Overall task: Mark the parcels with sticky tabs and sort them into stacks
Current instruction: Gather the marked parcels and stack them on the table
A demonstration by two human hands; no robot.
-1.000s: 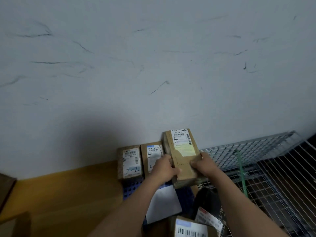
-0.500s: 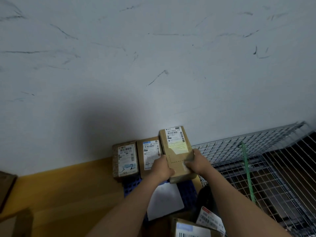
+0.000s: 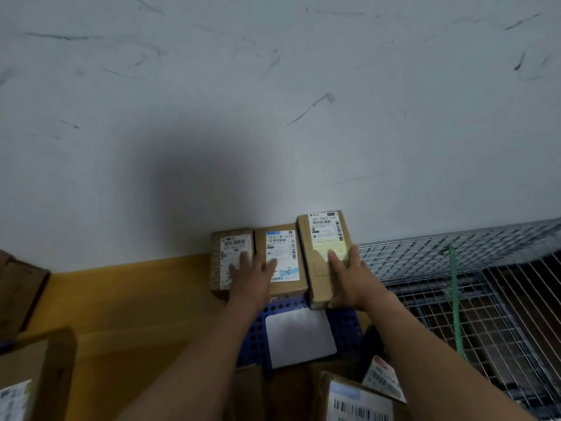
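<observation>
The middle parcel (image 3: 280, 238) is steadied by the flat, spread left hand (image 3: 252, 278), and the tall parcel (image 3: 321, 238), gripped edgewise by the right hand (image 3: 352, 281), could be tipped if released crookedly.

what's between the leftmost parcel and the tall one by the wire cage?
One parcel with a blue-white label, in the head view. The left hand rests flat across it and the leftmost parcel.

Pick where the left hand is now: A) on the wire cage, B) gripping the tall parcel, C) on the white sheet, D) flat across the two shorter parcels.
D: the left hand lies flat across the left parcel and the middle parcel; only the right hand holds the tall parcel.
</observation>
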